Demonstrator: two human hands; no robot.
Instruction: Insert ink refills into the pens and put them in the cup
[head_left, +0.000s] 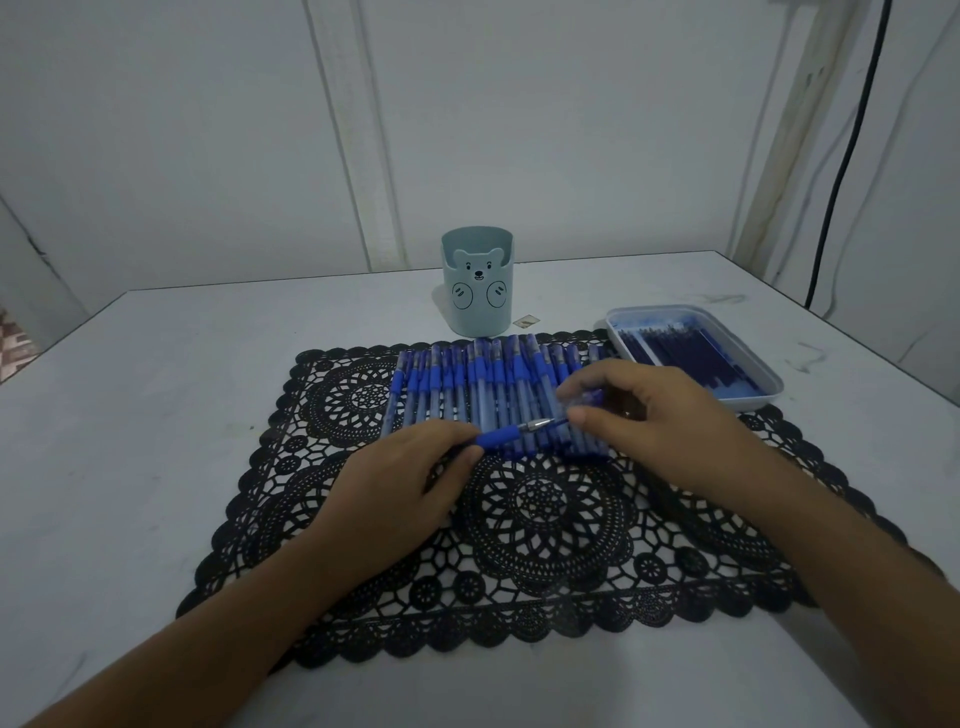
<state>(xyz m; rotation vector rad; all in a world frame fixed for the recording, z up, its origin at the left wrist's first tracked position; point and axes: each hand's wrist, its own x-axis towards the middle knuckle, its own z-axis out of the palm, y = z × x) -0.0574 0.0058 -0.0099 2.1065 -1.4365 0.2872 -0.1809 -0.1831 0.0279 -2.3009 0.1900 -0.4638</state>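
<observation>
In front of the pale-blue bear-faced plastic cup (477, 291), the left hand (400, 483) grips a blue rubber-gripped pen (501, 437) crosswise, its metal tip pointing at the right hand (654, 415), whose curled fingers' hold is unclear.

No lettering, brand or number can be read anywhere; the pen cup (477, 291), at twelve o'clock, carries only a drawn bear face.

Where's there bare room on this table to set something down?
Free: bare table left of the placemat, and the placemat's near half between the forearms. Crowded: the pen row, where the left hand and right hand hold a pen, the cup behind, the tray at right.
</observation>
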